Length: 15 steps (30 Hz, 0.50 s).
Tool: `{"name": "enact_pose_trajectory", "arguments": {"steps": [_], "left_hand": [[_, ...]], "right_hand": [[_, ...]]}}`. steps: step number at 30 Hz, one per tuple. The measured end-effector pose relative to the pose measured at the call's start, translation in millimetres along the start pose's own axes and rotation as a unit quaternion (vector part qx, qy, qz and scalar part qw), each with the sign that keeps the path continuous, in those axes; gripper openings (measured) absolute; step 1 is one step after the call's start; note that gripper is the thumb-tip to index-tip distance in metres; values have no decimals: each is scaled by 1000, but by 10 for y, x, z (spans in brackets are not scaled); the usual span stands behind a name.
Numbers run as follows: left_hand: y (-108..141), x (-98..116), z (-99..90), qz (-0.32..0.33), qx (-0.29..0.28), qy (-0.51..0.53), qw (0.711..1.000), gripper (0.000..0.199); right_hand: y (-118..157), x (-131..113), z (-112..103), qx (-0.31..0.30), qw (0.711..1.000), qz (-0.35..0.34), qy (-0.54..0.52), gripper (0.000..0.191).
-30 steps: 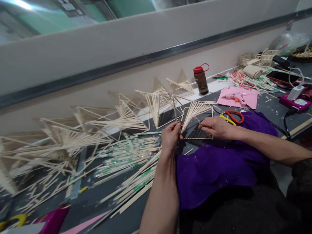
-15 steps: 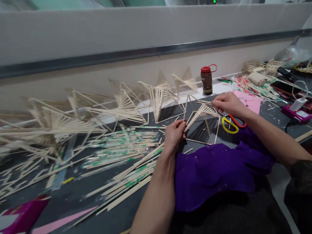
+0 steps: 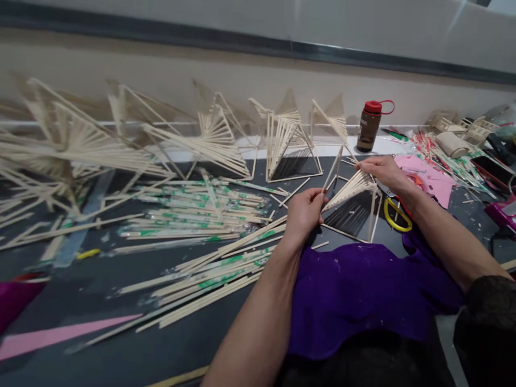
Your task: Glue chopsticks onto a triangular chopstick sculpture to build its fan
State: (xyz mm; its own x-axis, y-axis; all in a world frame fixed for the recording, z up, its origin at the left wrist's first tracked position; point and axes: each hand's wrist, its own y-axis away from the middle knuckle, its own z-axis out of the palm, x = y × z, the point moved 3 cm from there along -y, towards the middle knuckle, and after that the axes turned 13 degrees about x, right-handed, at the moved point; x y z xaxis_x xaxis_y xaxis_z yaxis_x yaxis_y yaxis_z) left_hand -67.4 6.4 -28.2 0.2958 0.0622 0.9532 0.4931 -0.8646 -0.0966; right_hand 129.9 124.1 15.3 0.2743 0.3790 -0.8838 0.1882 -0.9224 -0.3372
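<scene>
A small frame of thin wooden sticks [image 3: 350, 189], fanned out along its top, stands on the dark table in front of me. My left hand [image 3: 304, 212] pinches its near left corner between thumb and fingers. At the upper right of the fan, my right hand [image 3: 382, 171] is closed with its fingertips together against the sticks. Whether a separate stick is between those fingertips is too small to tell. Scissors with yellow and red handles [image 3: 398, 216] lie just below my right wrist. A purple cloth [image 3: 358, 293] is bunched between my forearms.
Several similar stick frames [image 3: 215, 142] line the wall on the left. Loose and green-printed wrapped sticks [image 3: 197, 212] cover the table left of my arm. A brown bottle with a red cap [image 3: 368, 128] stands at the back, near pink paper [image 3: 431, 174] and red-wrapped sticks [image 3: 433, 150].
My view has tilted down and turned slightly left. My right hand has moved from beside the frame's right end onto the fan's upper edge. My left hand keeps its pinch on the corner.
</scene>
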Motion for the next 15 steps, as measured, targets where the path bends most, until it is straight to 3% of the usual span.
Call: {"name": "enact_pose_trajectory", "arguments": {"steps": [5,15], "left_hand": [[36,46,10,-4,-5,-19,1000,33],[64,72,-1,-22,-13,-32,999,34]], "right_hand": [[-20,31,-9,-19,998,34,-39,31],[-32,-10,-47,-21,1000,-17,16,26]]}}
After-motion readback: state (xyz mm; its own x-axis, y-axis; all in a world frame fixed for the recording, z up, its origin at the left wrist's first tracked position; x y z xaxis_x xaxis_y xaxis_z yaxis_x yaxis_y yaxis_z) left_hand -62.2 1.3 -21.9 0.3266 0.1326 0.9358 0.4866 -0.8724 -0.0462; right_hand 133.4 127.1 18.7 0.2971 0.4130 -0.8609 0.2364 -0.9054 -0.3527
